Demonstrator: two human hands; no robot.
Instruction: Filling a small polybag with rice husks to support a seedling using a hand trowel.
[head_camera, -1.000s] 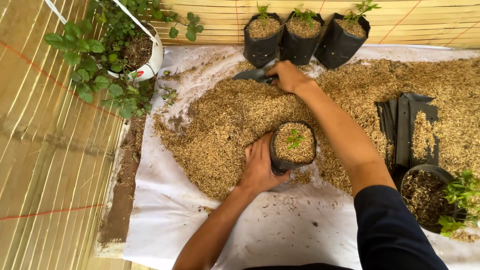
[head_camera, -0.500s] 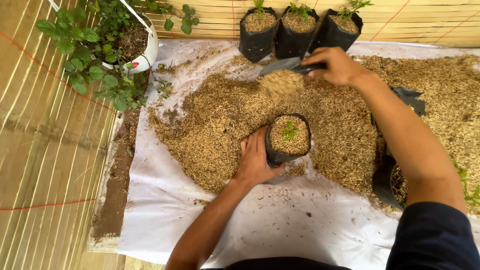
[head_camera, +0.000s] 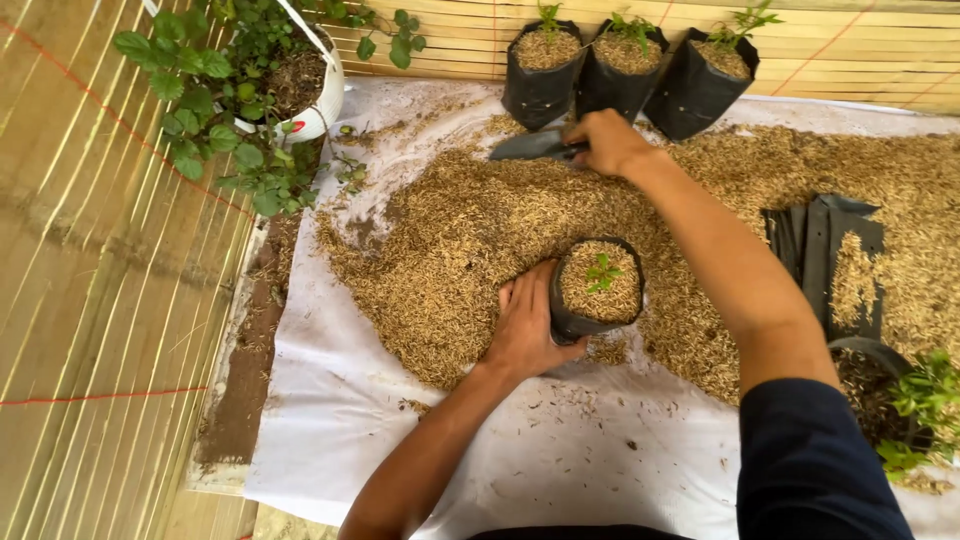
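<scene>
Bamboo slats cover the floor on the left and run along the far wall, and a white sheet (head_camera: 330, 420) lies spread over them, carrying a broad heap of tan husk mix (head_camera: 450, 250) across its middle and right part. The left hand (head_camera: 528, 325) presses flat against the left side of a small black grow bag (head_camera: 597, 290) that stands upright at the near edge of the heap, its fingers spread and curved around the bag's wall. That bag is filled to the brim with husk mix, and a tiny green seedling (head_camera: 602, 272) rises from its middle. The right hand (head_camera: 612, 142) reaches across to the far edge of the sheet, its fingers closed around the handle of a dark trowel (head_camera: 532, 146) whose blade points left and lies on the husk. Just beyond the trowel three more filled black bags (head_camera: 620, 80) stand side by side against the wall, each with a seedling. At the far left corner a white pot (head_camera: 318, 110) holds a leafy green plant (head_camera: 215, 120) that spills over the sheet's edge. Toward the right edge a stack of flat empty black bags (head_camera: 825, 250) lies on the husk, and nearer the right corner another black bag with dark soil (head_camera: 875, 390) and green leaves shows partly behind the sleeve.
</scene>
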